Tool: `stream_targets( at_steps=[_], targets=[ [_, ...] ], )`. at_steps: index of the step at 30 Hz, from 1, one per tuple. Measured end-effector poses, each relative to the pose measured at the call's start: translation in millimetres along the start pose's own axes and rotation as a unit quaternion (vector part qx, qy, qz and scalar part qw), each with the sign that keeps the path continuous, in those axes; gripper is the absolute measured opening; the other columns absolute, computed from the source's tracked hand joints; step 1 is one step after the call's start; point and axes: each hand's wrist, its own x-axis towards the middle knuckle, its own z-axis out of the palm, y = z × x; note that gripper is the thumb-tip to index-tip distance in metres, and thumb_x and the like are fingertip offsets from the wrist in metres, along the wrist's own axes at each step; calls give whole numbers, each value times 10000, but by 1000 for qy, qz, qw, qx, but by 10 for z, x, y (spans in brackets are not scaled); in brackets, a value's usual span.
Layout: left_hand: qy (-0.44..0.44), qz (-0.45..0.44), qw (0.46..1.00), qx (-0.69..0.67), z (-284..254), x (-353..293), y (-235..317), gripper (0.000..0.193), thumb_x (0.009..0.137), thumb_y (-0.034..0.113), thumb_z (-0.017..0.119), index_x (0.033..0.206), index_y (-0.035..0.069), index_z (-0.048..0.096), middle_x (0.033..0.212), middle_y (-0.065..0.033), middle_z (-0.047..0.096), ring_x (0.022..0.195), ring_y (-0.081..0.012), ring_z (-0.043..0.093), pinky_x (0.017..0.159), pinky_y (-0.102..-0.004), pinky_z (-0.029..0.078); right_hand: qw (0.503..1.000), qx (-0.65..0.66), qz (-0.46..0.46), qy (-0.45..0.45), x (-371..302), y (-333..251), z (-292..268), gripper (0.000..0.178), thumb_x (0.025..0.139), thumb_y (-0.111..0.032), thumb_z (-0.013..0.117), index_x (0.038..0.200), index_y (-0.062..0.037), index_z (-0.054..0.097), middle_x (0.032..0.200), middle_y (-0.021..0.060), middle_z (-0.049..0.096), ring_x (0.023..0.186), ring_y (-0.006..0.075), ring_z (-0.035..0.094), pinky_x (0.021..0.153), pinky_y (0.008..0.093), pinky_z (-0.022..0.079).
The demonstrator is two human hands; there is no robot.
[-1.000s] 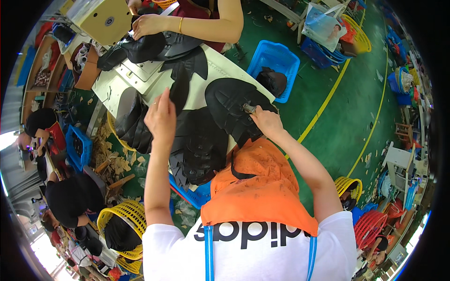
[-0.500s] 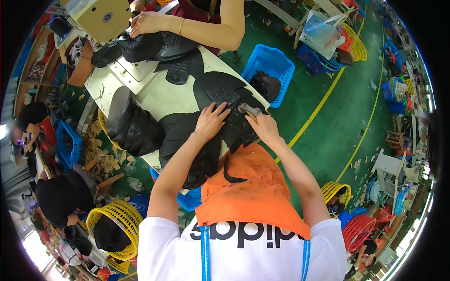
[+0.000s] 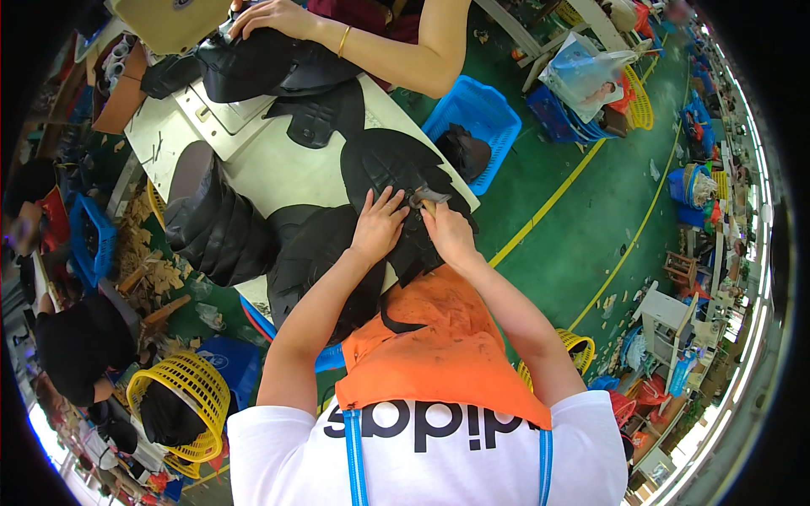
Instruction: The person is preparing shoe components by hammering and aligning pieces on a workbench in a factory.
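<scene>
A flat black shoe upper piece (image 3: 384,158) lies on the pale worktable (image 3: 253,164), its near edge close to my orange apron (image 3: 422,354). My left hand (image 3: 379,224) rests on it with fingers spread. Beside it, my right hand (image 3: 450,234) is closed round the short wooden handle of a small hammer (image 3: 422,197). The hammer's metal head is low over the piece, just right of my left fingertips; whether it touches cannot be made out. More black pieces (image 3: 316,261) lie partly under my left forearm. Further left, several similar curved pieces stand in a nested stack (image 3: 215,223).
Across the table a co-worker's arm (image 3: 388,63) handles black pieces by a cream machine (image 3: 173,21). A blue basket (image 3: 477,126) with black pieces sits right of the table. Yellow baskets (image 3: 181,405) stand on the green floor, where scraps (image 3: 160,278) lie at left.
The hammer has shifted slightly left, nearer my left fingers. My left hand stays on the piece. The co-worker's arm has moved right, and the whole view has shifted a little.
</scene>
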Motion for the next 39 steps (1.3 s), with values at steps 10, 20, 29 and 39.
stream_targets(
  at_steps=[10,20,29,39],
  targets=[
    [55,13,998,14,44,76,-33,303,751,101,653,1053,88,665,1266,-131,545,1262,-303,447,1043,-536,332,966,-180,-180,-47,291,-99,-198,216,892,-234,549,859,-33,480,633,173,629,614,333,656,518,421,526],
    [-48,10,994,101,-154,185,22,565,750,224,700,1239,42,482,1323,-169,474,1274,-344,417,1040,-495,353,745,616,223,122,-305,730,175,276,871,-185,647,1064,-24,530,710,66,563,522,168,578,511,292,530],
    [19,81,970,227,98,275,38,505,742,50,592,1236,17,490,1201,-215,510,1127,-401,526,913,-409,480,389,766,493,142,-851,1484,1320,384,918,-406,538,1139,-107,443,1233,147,493,1162,361,461,978,581,379],
    [24,71,997,32,152,-240,507,445,739,0,553,1178,68,564,1208,-176,535,1174,-346,510,923,-384,478,395,859,273,174,-586,800,946,406,941,-333,530,1274,-125,424,1270,119,481,1176,290,476,1002,498,398]
  ],
)
